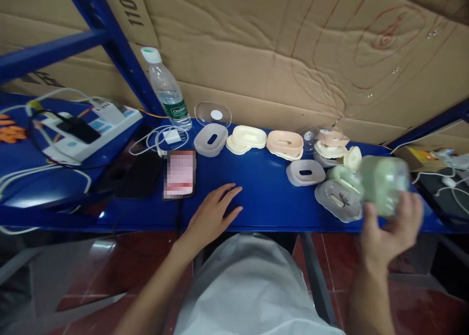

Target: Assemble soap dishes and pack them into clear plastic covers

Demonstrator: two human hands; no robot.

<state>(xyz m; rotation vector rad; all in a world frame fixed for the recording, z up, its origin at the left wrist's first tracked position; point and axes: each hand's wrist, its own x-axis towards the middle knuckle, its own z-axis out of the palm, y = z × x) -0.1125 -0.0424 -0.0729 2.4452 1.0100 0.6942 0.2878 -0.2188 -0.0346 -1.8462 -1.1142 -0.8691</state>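
Observation:
My right hand (pixel 392 232) is closed round a pale green soap box (pixel 383 183) with a clear cover, blurred by motion, at the right end of the blue table. Just left of it lie another green soap box (pixel 344 179) and a clear plastic piece (pixel 337 200). My left hand (pixel 214 210) lies on the table near the front edge, fingers stretched out, holding nothing. Beyond it stand a grey tray with an oval slot (pixel 210 140), cream trays (pixel 249 136), a peach tray (pixel 285 142) and a second grey tray (pixel 305 172).
A phone (pixel 179 173) and a coiled white cable (pixel 157 139) lie left of my left hand. A water bottle (pixel 168 93) stands behind them. Power strips (pixel 91 134) with cords fill the far left. Cardboard (pixel 256 56) walls the back, with blue metal posts at both sides.

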